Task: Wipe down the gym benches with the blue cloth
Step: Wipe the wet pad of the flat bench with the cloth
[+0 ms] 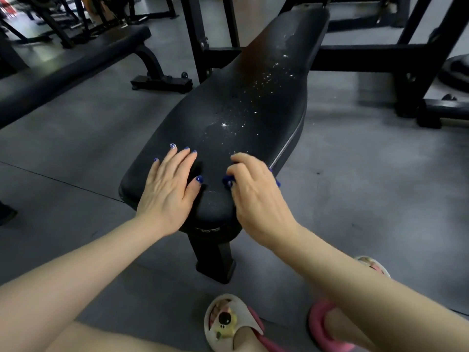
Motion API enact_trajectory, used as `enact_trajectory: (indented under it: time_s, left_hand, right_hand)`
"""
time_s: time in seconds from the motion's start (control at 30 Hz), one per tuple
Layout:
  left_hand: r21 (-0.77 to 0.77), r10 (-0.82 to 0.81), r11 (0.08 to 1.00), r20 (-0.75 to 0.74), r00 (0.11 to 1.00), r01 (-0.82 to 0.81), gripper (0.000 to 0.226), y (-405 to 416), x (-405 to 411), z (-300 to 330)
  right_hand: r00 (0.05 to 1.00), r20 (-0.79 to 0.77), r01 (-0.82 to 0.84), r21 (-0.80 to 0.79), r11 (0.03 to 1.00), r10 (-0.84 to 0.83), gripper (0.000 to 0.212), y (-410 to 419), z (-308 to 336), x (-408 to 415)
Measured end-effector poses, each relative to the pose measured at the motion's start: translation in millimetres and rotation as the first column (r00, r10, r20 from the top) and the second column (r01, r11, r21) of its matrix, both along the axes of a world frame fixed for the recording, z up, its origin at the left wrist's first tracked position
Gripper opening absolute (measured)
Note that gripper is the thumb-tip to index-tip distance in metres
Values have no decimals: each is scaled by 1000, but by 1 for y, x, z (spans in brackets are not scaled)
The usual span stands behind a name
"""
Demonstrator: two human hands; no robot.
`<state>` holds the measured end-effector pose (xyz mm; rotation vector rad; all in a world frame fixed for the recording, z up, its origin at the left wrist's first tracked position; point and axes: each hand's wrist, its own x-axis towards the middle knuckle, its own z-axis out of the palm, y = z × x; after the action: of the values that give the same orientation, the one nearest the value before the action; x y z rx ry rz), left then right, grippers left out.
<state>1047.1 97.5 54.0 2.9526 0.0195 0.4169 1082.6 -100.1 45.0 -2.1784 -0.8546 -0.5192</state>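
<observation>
A second bench [76, 59] stands off to the left, well apart from the one under the hands, its long pad running from lower left up to the right.

The left hand [168, 185] lies flat on the near end of the bench [241, 105], fingers straight and slightly spread, palm down on the pad. It holds nothing and looks to be there as a brace.

The right hand [253, 189] sits just beside it on the same end, apart from the left, with its fingers curled. Bits of blue show under it at the thumb side and at the outer edge. These are probably the cloth [226, 180] bunched under the palm, though so little shows that they could also be painted nails.

The pad's long axis runs away from the person, from the narrow near end up and slightly right to the wider far end by the rack [406, 57]. Droplets [253, 97] glisten along its middle and right, from just ahead of the fingers to the far end.

The step in hand seems to be the start of a wipe. To do it well, spread the cloth flatter under the palm for more contact. Then push in long overlapping strokes along the pad, covering the wet streak and the edges. Keep the left hand planted to steady the lean.
</observation>
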Motion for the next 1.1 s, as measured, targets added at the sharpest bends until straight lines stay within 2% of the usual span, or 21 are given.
enact_trajectory:
  time_s: [0.07, 0.17, 0.23, 0.3, 0.37, 0.43, 0.53, 0.6, 0.7, 0.8, 0.97, 1.03, 1.1]
  left_hand:
    - [6, -16, 1000, -1, 1000, 16, 68, 1, 0, 0]
    - [9, -35, 999, -35, 999, 36, 70, 2, 1, 1]
    - [14, -61, 998, -55, 997, 62, 72, 3, 3, 4]
    - [46, -120, 991, -72, 990, 124, 73, 2, 6, 10]
    - [56, -181, 981, -71, 981, 185, 73, -6, 14, 16]
    - [-16, -203, 979, -60, 977, 202, 70, -21, 25, 23]
    - [-119, -211, 971, -25, 977, 207, 65, -50, 51, 29]
    - [-168, -200, 966, -2, 980, 197, 64, -66, 71, 29]
    - [-207, -163, 965, 1, 987, 160, 63, -76, 93, 19]
    - [-168, -135, 976, 17, 991, 136, 62, -74, 94, 10]
    - [-173, -150, 974, 3, 989, 149, 59, -75, 87, 8]
    - [-187, -126, 974, 18, 992, 127, 60, -75, 88, 7]
    - [-180, -107, 977, 55, 993, 115, 61, -75, 86, 8]
  right_hand:
    - [991, 79, -110, -19, 994, 111, 16, -10, -12, -17]
    - [964, 114, -238, -25, 971, 239, 18, -25, -19, -6]
    - [963, 114, -246, 15, 969, 243, 18, -29, -18, 18]
    - [992, 34, -122, 154, 981, 118, 16, -30, -19, 36]
    - [991, -121, 98, 352, 931, -59, 20, -20, -24, 34]
    - [947, -283, 288, 529, 798, -154, 29, 0, -32, 11]
    - [892, -427, 424, 675, 603, -148, 37, 33, -40, -41]
    - [884, -455, 438, 719, 539, -112, 40, 46, -46, -65]
    - [909, -411, 383, 766, 517, -66, 39, 42, -58, -57]
    - [907, -420, 378, 785, 491, -26, 34, 21, -58, -7]
    - [809, -586, 544, 726, 420, -35, 30, -17, -45, 111]
    - [797, -603, 560, 717, 416, -32, 30, -25, -43, 131]
    - [811, -585, 528, 719, 451, -17, 34, -24, -41, 118]
